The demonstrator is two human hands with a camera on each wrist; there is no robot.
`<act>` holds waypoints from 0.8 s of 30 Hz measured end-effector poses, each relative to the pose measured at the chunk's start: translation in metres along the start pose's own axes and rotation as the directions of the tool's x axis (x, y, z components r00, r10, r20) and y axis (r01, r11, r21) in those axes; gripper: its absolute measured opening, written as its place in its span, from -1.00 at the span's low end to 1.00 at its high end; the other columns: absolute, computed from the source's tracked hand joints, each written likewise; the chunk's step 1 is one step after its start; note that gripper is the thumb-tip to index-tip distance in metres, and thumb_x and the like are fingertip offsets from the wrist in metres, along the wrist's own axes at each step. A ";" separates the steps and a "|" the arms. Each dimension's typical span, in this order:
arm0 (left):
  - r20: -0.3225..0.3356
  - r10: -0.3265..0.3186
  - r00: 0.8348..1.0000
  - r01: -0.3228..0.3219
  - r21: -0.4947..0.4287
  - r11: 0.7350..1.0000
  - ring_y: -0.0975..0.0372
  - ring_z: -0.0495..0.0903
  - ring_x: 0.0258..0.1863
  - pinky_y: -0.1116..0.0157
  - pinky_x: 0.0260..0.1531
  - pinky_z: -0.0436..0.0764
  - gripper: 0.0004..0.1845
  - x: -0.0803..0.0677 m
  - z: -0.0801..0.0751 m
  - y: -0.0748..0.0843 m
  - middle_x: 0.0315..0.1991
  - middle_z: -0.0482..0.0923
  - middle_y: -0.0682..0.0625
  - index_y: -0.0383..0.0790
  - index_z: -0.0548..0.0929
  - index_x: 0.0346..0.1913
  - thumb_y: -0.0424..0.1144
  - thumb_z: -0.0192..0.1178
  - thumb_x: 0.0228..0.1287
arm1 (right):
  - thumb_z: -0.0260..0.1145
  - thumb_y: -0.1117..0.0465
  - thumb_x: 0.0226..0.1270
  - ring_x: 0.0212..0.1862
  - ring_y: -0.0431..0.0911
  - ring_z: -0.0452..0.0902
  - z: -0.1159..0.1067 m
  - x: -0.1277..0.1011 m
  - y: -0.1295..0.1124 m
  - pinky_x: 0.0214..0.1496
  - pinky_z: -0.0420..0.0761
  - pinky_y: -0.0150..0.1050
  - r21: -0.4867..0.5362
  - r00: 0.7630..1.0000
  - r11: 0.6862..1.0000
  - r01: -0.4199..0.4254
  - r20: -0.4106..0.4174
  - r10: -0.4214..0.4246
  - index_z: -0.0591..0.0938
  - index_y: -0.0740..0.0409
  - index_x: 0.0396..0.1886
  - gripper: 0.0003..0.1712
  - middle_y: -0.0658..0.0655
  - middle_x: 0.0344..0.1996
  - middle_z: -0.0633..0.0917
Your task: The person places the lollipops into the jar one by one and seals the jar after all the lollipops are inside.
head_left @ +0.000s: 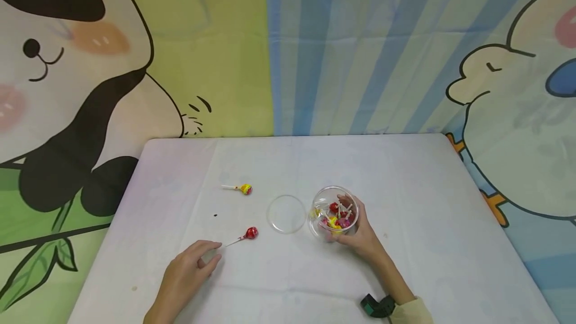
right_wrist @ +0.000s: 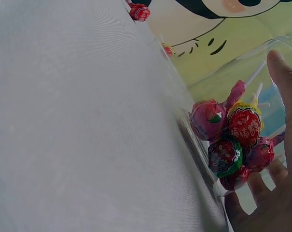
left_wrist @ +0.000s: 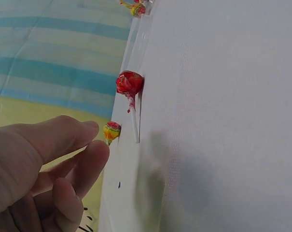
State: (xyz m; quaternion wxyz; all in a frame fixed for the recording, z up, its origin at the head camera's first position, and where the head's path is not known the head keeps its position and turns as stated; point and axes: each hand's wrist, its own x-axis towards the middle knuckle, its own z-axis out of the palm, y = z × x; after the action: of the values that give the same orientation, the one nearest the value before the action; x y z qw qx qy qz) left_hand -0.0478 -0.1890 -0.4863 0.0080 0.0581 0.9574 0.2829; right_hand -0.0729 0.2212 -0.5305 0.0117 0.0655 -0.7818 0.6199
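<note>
My right hand [head_left: 362,234] grips a clear round jar [head_left: 317,230] from its right side, thumb and fingers spread around the wall. Several wrapped lollipops [right_wrist: 244,123] sit inside it, in red, pink, yellow and green wrappers, with white sticks poking up. A red lollipop [head_left: 251,233] lies on the table, its stick pointing toward my left hand [head_left: 191,269]. The left hand's thumb and forefinger are bent close to the stick's end, with nothing held between them. Farther back lies a yellow-and-red lollipop [head_left: 245,189], its stick pointing left.
A clear round lid [head_left: 269,214] lies flat between the red lollipop and the jar. The white-covered table [head_left: 427,184] meets a cartoon-printed cloth [head_left: 225,64] at its back edge. A small dark speck [head_left: 215,215] is left of the lid. Beside the right sleeve is a black device [head_left: 377,307].
</note>
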 end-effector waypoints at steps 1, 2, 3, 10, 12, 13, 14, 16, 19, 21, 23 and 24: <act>0.017 -0.004 1.000 0.003 0.011 1.000 0.52 0.33 -0.65 0.47 -0.60 0.33 -0.71 0.004 0.001 0.000 -0.16 0.68 0.14 0.01 0.74 -0.12 -0.24 0.45 0.04 | 0.59 0.35 -0.14 0.41 -0.34 0.18 0.000 0.000 0.000 0.36 0.07 -0.68 -0.001 1.000 1.000 0.002 -0.002 -0.002 0.04 0.01 0.49 0.25 0.14 0.43 0.28; 0.033 -0.009 0.999 0.008 0.028 1.000 0.51 0.34 -0.62 0.47 -0.57 0.33 -0.70 0.007 0.001 0.000 -0.13 0.67 0.14 0.02 0.73 -0.11 -0.23 0.45 0.04 | 0.60 0.34 -0.14 0.42 -0.34 0.17 0.000 0.000 0.000 0.36 0.07 -0.68 -0.004 1.000 1.000 0.004 -0.003 -0.004 0.04 0.00 0.49 0.25 0.14 0.43 0.28; 0.052 -0.016 0.999 0.014 0.044 0.999 0.49 0.35 -0.60 0.46 -0.55 0.33 -0.70 0.011 0.002 0.000 -0.11 0.67 0.14 0.02 0.73 -0.10 -0.21 0.45 0.04 | 0.60 0.33 -0.14 0.41 -0.35 0.17 -0.001 0.000 0.000 0.36 0.07 -0.68 -0.007 1.000 1.000 -0.001 -0.003 0.001 0.04 -0.04 0.49 0.24 0.13 0.43 0.28; 0.173 -0.060 0.983 0.047 0.076 0.996 0.44 0.36 -0.55 0.46 -0.56 0.31 -0.73 0.026 0.013 -0.001 -0.16 0.64 0.19 0.05 0.73 -0.12 -0.13 0.44 0.06 | 0.59 0.34 -0.11 0.42 -0.33 0.16 0.000 -0.001 0.003 0.34 0.06 -0.69 -0.009 1.000 1.000 -0.014 0.010 0.014 0.04 -0.02 0.49 0.22 0.12 0.43 0.28; 0.168 -0.046 0.985 0.031 0.086 0.996 0.43 0.35 -0.55 0.46 -0.57 0.30 -0.77 0.028 0.016 -0.001 -0.21 0.61 0.20 0.04 0.74 -0.17 -0.15 0.44 0.05 | 0.58 0.34 -0.11 0.41 -0.34 0.18 0.000 -0.001 0.004 0.34 0.06 -0.69 -0.007 1.000 1.000 -0.006 0.012 0.006 0.04 0.03 0.49 0.21 0.13 0.43 0.28; 0.162 -0.038 0.986 0.024 0.088 0.996 0.42 0.34 -0.55 0.46 -0.57 0.30 -0.80 0.028 0.018 -0.001 -0.24 0.60 0.20 0.04 0.75 -0.21 -0.17 0.44 0.05 | 0.58 0.35 -0.10 0.41 -0.33 0.19 0.000 -0.001 0.005 0.35 0.07 -0.68 -0.006 1.000 1.000 0.004 0.013 -0.004 0.04 0.07 0.49 0.21 0.15 0.43 0.28; 0.152 -0.030 0.988 0.017 0.091 0.996 0.42 0.34 -0.55 0.46 -0.58 0.30 -0.83 0.029 0.019 -0.001 -0.26 0.59 0.20 0.04 0.74 -0.25 -0.18 0.44 0.05 | 0.57 0.35 -0.10 0.40 -0.34 0.19 0.000 -0.002 0.005 0.35 0.07 -0.68 -0.005 1.000 1.000 0.009 0.015 -0.008 0.03 0.09 0.48 0.21 0.16 0.43 0.28; 0.135 -0.022 0.991 0.010 0.090 0.996 0.41 0.34 -0.55 0.46 -0.59 0.30 -0.89 0.030 0.021 -0.001 -0.31 0.57 0.20 0.05 0.73 -0.33 -0.21 0.43 0.07 | 0.57 0.34 -0.09 0.39 -0.36 0.20 0.000 -0.002 0.005 0.35 0.07 -0.68 -0.003 1.000 1.000 0.018 0.018 -0.018 0.03 0.13 0.48 0.20 0.19 0.43 0.28; 0.129 -0.015 0.992 0.003 0.089 0.996 0.41 0.38 -0.53 0.46 -0.57 0.34 -0.90 0.030 0.022 -0.001 -0.36 0.54 0.20 0.04 0.70 -0.38 -0.24 0.41 0.10 | 0.57 0.33 -0.08 0.39 -0.37 0.20 0.000 -0.002 0.004 0.34 0.08 -0.68 -0.005 1.000 1.000 0.017 0.019 -0.017 0.01 0.17 0.48 0.20 0.21 0.43 0.28; 0.135 -0.011 0.991 -0.002 0.093 0.996 0.40 0.43 -0.47 0.44 -0.52 0.40 -0.91 0.031 0.022 -0.001 -0.36 0.55 0.18 0.01 0.69 -0.36 -0.26 0.39 0.12 | 0.57 0.31 -0.08 0.39 -0.37 0.20 -0.001 -0.002 0.004 0.34 0.07 -0.68 -0.013 1.000 1.000 0.009 0.016 -0.009 0.02 0.16 0.48 0.20 0.18 0.43 0.28; 0.144 -0.015 0.989 0.004 0.078 0.997 0.37 0.47 -0.39 0.41 -0.44 0.46 -0.93 0.033 0.022 -0.001 -0.36 0.57 0.16 -0.03 0.68 -0.33 -0.27 0.36 0.15 | 0.58 0.30 -0.10 0.39 -0.37 0.20 -0.001 -0.001 0.004 0.34 0.06 -0.68 -0.018 1.000 1.000 0.003 0.009 -0.003 0.03 0.12 0.48 0.21 0.16 0.43 0.29; 0.147 -0.017 0.989 0.008 0.060 0.998 0.35 0.49 -0.35 0.39 -0.40 0.49 -0.94 0.034 0.022 -0.001 -0.35 0.58 0.15 -0.06 0.68 -0.31 -0.28 0.35 0.17 | 0.58 0.30 -0.10 0.39 -0.37 0.20 -0.001 -0.001 0.004 0.34 0.06 -0.69 -0.020 1.000 1.000 -0.002 0.006 0.002 0.03 0.10 0.48 0.21 0.14 0.43 0.29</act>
State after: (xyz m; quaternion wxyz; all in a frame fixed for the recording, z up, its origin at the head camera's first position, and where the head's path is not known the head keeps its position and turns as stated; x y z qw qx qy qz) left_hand -0.0804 -0.1739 -0.5052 0.0788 0.0729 0.9625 0.2493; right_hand -0.0721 0.2236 -0.5342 0.0093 0.0666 -0.7881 0.6118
